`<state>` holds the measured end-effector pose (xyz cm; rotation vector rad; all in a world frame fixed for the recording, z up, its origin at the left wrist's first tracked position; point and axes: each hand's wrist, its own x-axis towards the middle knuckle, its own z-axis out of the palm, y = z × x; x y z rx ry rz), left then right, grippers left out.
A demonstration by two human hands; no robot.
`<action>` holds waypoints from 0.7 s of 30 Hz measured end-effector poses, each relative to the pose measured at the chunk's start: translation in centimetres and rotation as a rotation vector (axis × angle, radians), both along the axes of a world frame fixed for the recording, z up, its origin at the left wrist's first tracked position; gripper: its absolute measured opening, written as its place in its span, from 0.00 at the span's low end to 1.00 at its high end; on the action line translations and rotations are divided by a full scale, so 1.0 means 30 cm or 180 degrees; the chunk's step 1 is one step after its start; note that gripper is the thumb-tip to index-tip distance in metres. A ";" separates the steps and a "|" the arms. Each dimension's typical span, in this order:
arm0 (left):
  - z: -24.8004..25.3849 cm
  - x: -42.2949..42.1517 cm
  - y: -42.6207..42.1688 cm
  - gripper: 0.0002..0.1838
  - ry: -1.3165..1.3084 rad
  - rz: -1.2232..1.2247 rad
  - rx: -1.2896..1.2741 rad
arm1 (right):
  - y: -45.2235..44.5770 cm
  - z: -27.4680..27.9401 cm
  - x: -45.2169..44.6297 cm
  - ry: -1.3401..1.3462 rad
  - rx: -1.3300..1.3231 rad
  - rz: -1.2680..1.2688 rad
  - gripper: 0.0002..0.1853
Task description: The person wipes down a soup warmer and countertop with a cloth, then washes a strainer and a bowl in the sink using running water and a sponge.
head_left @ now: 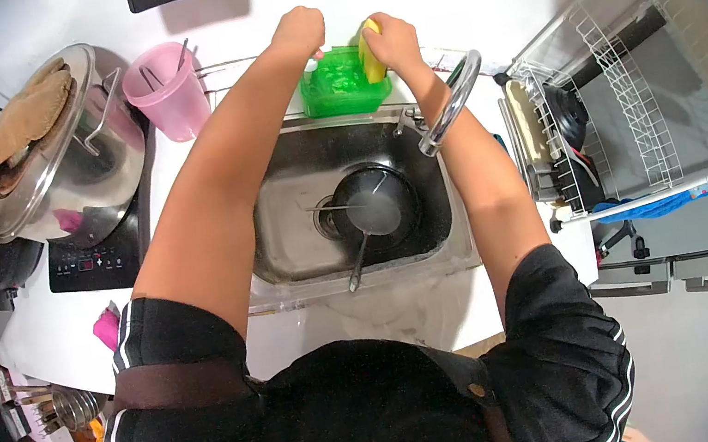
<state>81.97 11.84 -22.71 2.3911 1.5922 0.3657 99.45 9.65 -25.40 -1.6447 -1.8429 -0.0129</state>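
Observation:
Both arms stretch over the sink to a green plastic container [343, 96] standing behind its back rim. My right hand [395, 41] grips a yellow sponge [371, 54] at the container's right side. At the container's left back corner is my left hand [301, 31], its fingers curled closed. Something small and pale shows below those fingers, too small to name. Down in the metal sink [289, 222] sits a dark round pan [402, 199]. A long-handled utensil with a round head [375, 216] lies across it, its handle pointing toward me.
A curved chrome faucet [466, 80] arches beside my right forearm. Left of the sink stand a pink cup [169, 97] with utensils and a large lidded pot [90, 125] on a black cooktop [103, 261]. A white wire dish rack [621, 83] stands at right.

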 end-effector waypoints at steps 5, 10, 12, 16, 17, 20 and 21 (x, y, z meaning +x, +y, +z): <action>-0.036 0.002 -0.020 0.08 0.0112 -0.0081 0.0298 | 0.000 -0.015 0.006 0.0025 -0.0038 0.0114 0.18; -0.001 0.013 -0.003 0.08 0.0279 -0.0064 -0.0048 | 0.000 -0.022 -0.001 0.0065 0.0002 0.0185 0.18; -0.050 0.002 -0.005 0.07 0.0223 -0.0166 0.0341 | 0.000 -0.022 -0.005 0.0046 -0.0005 0.0209 0.18; -0.002 -0.003 -0.020 0.05 0.0394 -0.0027 0.0232 | 0.015 -0.026 -0.008 -0.0030 0.0103 0.0309 0.18; 0.011 -0.014 -0.014 0.04 0.0137 -0.0048 0.0236 | 0.025 -0.021 -0.007 -0.0112 0.0176 0.0202 0.18; -0.051 -0.034 -0.031 0.04 -0.0261 -0.0091 0.0194 | 0.006 -0.039 -0.007 -0.0204 0.0123 0.0103 0.18; -0.062 -0.040 -0.032 0.05 -0.0405 -0.0078 0.0267 | 0.006 -0.026 -0.013 -0.0224 0.0115 0.0143 0.18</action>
